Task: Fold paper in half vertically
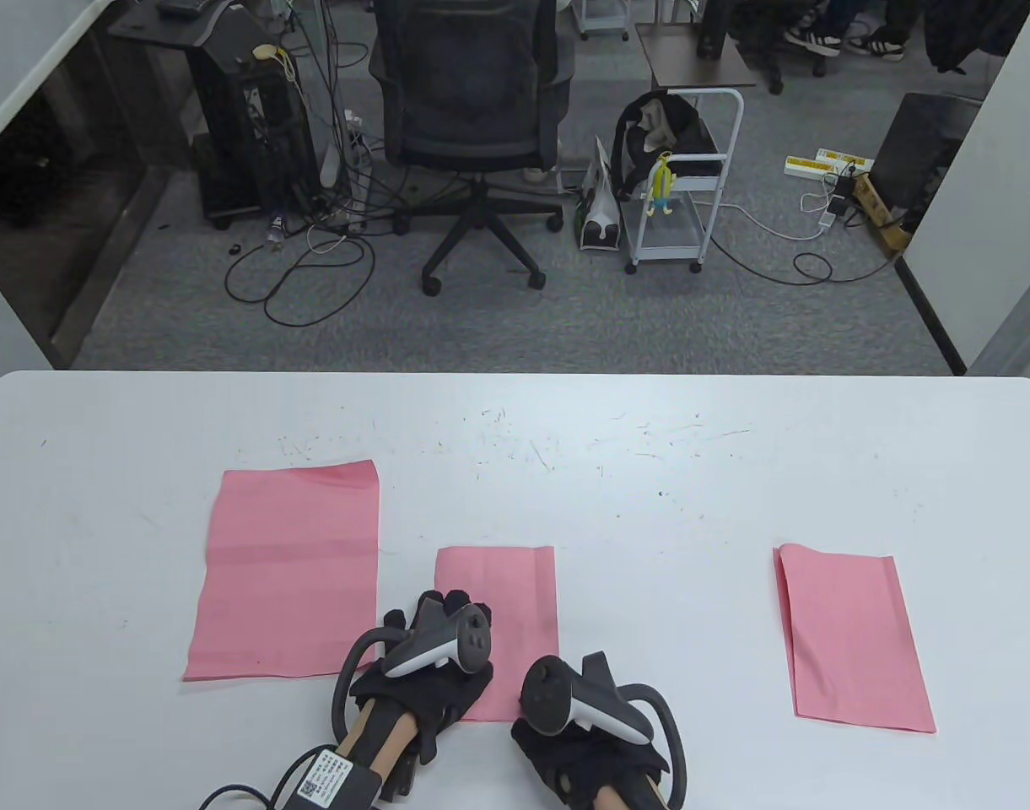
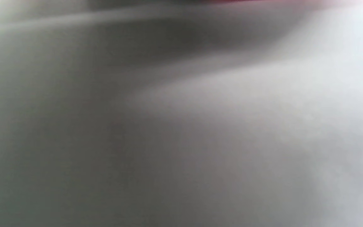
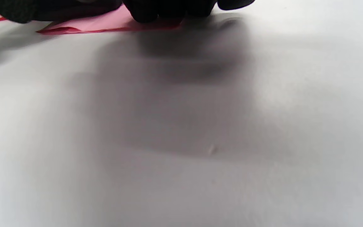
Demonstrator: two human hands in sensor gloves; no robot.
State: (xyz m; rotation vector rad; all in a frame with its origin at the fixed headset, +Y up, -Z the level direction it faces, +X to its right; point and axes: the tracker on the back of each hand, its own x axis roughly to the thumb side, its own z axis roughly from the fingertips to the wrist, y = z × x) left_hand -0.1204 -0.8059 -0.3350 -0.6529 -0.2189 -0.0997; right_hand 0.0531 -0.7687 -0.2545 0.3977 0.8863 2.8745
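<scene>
Three pink papers lie on the white table [image 1: 649, 506]. The middle one, a narrow folded paper [image 1: 502, 591], is under both hands. My left hand [image 1: 444, 609] lies palm down on its left half, fingers spread. My right hand [image 1: 557, 704] is at its near right corner, mostly hidden under the tracker. In the right wrist view my gloved fingertips [image 3: 156, 12] press on the near edge of this paper [image 3: 102, 23], whose two layers show. The left wrist view is blurred, with only a pink strip [image 2: 279, 2] at its top edge.
A wide unfolded pink sheet [image 1: 287, 574] lies just left of my left hand. A folded pink paper [image 1: 852, 637] lies at the right. The table's far edge [image 1: 515, 375] drops off to a floor with an office chair [image 1: 472, 110].
</scene>
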